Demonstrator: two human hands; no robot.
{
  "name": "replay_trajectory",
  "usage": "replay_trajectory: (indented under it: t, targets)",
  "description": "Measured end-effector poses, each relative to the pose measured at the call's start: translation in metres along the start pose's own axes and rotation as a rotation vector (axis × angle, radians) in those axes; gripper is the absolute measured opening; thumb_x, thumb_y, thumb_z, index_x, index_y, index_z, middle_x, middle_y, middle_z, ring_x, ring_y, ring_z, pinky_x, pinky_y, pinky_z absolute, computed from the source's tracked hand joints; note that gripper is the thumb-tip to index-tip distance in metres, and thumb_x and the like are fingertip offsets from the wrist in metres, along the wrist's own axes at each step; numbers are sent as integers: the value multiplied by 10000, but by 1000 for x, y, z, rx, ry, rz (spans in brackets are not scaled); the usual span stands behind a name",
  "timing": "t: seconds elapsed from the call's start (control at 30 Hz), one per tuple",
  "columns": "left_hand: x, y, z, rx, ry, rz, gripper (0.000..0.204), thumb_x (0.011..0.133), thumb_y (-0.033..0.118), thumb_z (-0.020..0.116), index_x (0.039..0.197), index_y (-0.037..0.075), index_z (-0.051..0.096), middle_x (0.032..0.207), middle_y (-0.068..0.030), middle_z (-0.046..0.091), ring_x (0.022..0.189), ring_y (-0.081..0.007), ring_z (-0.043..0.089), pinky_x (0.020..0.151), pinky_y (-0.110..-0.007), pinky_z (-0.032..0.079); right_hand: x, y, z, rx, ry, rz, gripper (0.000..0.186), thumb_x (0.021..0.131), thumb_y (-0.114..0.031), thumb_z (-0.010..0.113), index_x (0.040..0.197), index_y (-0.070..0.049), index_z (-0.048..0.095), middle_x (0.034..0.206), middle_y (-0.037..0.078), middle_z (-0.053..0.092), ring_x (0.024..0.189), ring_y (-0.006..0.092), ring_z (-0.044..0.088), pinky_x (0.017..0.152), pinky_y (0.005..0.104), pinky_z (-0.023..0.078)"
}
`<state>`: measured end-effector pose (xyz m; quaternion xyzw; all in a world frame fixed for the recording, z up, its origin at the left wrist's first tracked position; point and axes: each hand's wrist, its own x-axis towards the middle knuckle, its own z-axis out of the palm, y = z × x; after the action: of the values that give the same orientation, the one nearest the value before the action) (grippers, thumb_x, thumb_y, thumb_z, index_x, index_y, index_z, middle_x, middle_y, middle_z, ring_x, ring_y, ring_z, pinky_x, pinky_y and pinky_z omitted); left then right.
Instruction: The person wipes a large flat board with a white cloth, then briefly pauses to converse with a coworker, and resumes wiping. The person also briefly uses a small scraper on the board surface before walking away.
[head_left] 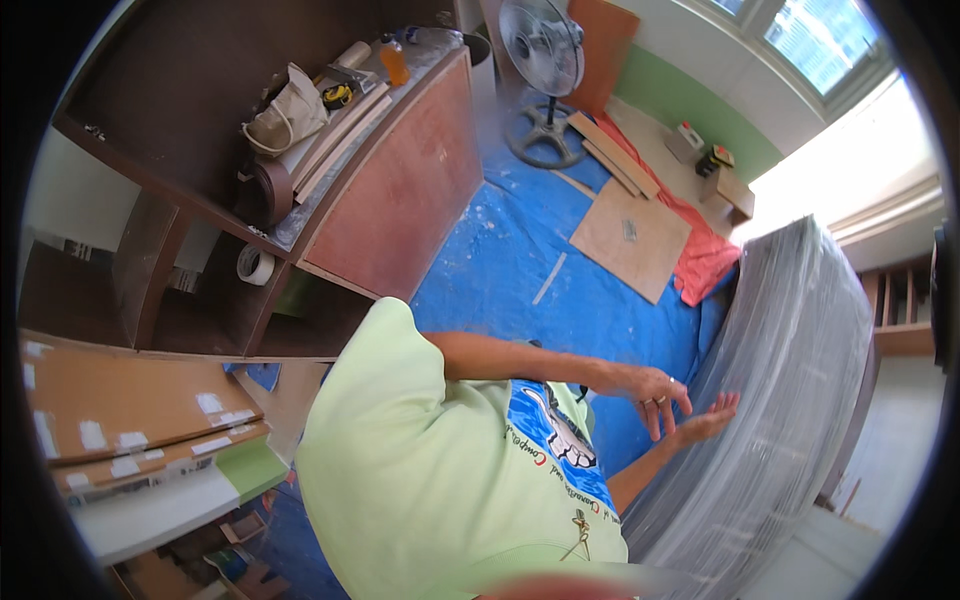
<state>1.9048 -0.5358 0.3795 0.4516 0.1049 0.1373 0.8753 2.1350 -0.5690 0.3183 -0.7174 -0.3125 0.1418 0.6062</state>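
My left hand (648, 392) reaches across from the pale green sleeve, rings on its fingers. Its fingers hang loosely apart, holding nothing. Just beyond it, my right hand (708, 420) is turned palm up, fingers stretched out and empty. The two hands are close together; whether they touch I cannot tell. Nearest to them on the right stands a tall piece wrapped in clear plastic film (770, 350). My right fingertips overlap its edge in the picture, and contact is unclear. My light green shirt (420, 470) hides part of the floor.
A blue tarp (510, 260) covers the floor, with a plywood sheet (625, 245) and a red cloth (705, 255) on it. A pedestal fan (548, 120) stands at the back. On the left, a brown cabinet (400, 180) carries a canvas bag (290, 115) and an orange bottle (394, 65).
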Motion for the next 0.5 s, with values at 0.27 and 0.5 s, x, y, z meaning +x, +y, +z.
replay_trajectory:
  t: [0.27,0.5]
  targets:
    - [44,3,-108,21,661,299,510,1079,397,518,1410,9,510,1246,-145,665,1122,-221,671,977,-357,520,104,77,151,81,-489,249,569,1088,-475,398,1424,-35,532,1260,147,631,1062,278,648,918,385,505]
    - [29,33,-122,-73,1335,604,461,1087,408,499,1378,53,547,1256,-108,660,1134,-205,663,995,-355,512,135,-1,338,-37,-1568,-504,451,1070,-340,539,1438,-79,532,1193,147,671,1003,260,677,845,391,524]
